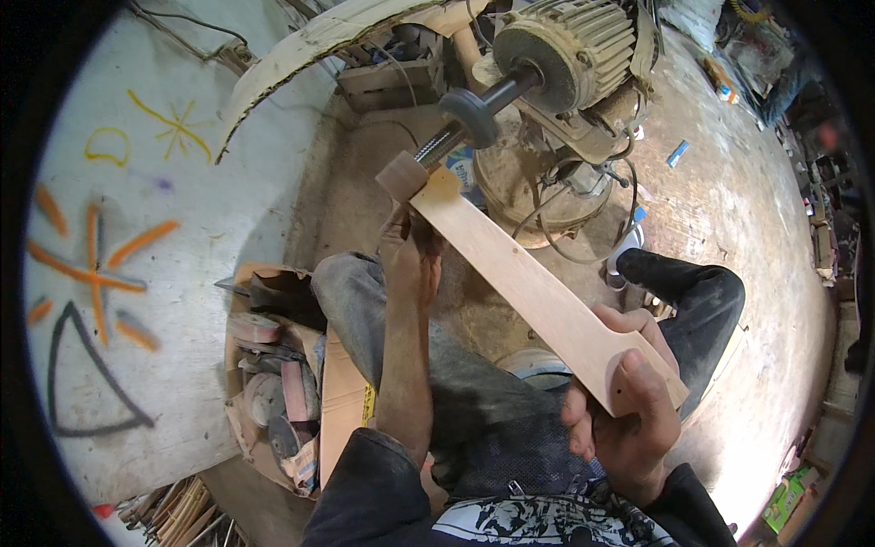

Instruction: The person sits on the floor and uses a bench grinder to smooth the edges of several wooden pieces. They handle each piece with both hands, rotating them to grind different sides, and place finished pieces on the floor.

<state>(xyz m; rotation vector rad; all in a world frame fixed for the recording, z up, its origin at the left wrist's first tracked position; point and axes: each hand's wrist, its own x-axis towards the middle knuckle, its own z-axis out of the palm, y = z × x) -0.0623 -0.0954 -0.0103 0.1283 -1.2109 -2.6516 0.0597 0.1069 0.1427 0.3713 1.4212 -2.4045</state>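
wooden neck blank runs from 5 o'clock up to 11 o'clock, far end touching sanding drum | right hand fingers closed around its wide lower end | left hand fingers wrapped under its upper part | electric motor at 12 o'clock | cardboard box of sanding discs at 8 o'clock

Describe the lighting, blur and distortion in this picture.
Head view: daylight from the right washes out the floor; the plank and both hands, left and right, are sharp; fisheye bends the wall and leaves black corners; the far right rim is blurred.
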